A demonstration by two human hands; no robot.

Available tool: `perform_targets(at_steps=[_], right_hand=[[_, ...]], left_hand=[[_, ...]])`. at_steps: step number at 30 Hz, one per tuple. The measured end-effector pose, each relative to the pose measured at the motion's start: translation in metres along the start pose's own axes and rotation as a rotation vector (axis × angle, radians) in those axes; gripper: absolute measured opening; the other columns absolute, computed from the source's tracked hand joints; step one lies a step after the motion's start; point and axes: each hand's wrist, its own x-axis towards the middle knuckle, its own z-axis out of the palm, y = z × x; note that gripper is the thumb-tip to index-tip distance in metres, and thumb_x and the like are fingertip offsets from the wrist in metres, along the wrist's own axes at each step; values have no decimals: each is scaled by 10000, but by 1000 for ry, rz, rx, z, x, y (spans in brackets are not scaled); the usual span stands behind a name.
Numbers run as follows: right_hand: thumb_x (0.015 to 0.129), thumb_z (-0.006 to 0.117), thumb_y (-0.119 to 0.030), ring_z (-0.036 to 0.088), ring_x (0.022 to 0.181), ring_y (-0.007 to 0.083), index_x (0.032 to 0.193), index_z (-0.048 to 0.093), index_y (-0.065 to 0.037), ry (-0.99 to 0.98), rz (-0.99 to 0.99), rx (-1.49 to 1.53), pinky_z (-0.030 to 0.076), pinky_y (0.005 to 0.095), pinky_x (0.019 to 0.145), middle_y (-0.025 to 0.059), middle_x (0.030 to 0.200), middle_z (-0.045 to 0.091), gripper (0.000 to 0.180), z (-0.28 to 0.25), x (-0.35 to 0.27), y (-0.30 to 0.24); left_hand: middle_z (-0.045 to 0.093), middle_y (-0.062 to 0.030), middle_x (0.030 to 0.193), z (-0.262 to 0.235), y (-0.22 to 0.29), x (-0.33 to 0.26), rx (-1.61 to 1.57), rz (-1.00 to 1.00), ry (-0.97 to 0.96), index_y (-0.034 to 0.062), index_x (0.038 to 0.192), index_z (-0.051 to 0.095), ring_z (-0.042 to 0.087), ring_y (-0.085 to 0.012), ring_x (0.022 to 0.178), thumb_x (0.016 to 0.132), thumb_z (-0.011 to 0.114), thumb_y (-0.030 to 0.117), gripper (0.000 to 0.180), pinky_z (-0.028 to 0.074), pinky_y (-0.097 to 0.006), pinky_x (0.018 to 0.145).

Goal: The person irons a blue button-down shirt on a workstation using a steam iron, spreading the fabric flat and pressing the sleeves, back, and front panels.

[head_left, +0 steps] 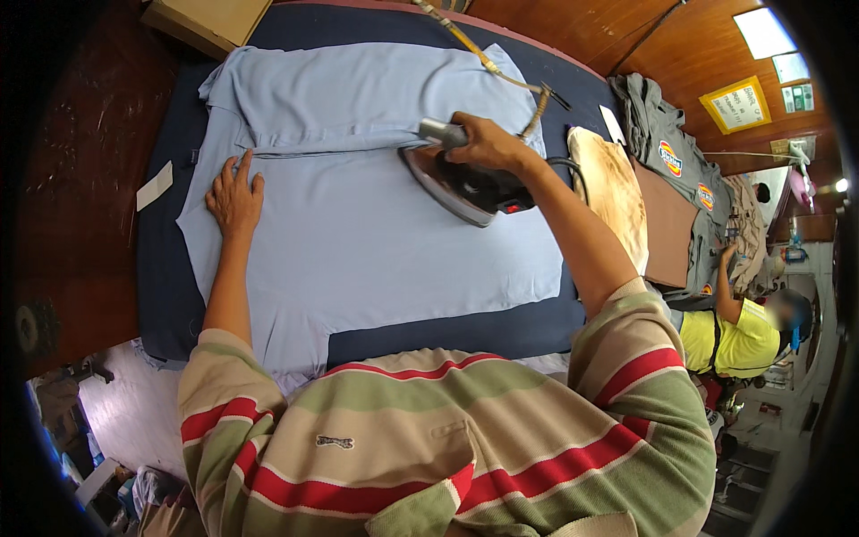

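A light blue shirt lies spread over a table covered in dark blue cloth. My right hand grips the handle of a clothes iron, whose soleplate rests on the shirt right of its middle, just below a long folded strip. Near the strip's left end, my left hand lies flat on the shirt with its fingers spread, holding nothing. A wrapped cord comes down from the far edge toward the iron; part of it is hidden behind my right hand.
A scorched cream cloth and a brown board lie to the right, beside grey garments. A cardboard box stands at the far left, above a white card. A person in yellow works farther right.
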Motion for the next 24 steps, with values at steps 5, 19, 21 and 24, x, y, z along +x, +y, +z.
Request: perform_targets(at_steps=[5,19,21,24], right_hand=[[687,683,-208,601,804,266,1005,547,6,-47,-66,-14,459,339,732,165,854,620,407,39,43,-49],[696,672,-223,596,830,257,1032,535,8,4,65,5,450,329,766,169,870,613,430,40,33,-51],[695,671,-216,595,830,257,1025,533,10,-8,4,27,450,335,766,171,875,614,423,43,35,-55],[706,663,-200,591,796,243,1007,530,0,-54,-18,-43,458,339,724,147,853,605,385,51,49,-67]], left_hand=[[416,-6,1336,-1,-2,-2,-4,-19,-32,319,1338,409,412,-224,1197,865,501,359,483,285,-509,970],[412,6,1335,-5,-6,0,-10,-48,-37,307,1324,425,416,-213,1191,852,508,347,481,302,-482,957],[448,2,1302,0,-3,0,9,-21,26,291,1312,444,455,-216,1154,841,525,325,480,328,-469,938],[518,-6,1206,6,-13,0,-84,76,212,259,1269,491,520,-219,1072,813,555,277,461,375,-445,887]])
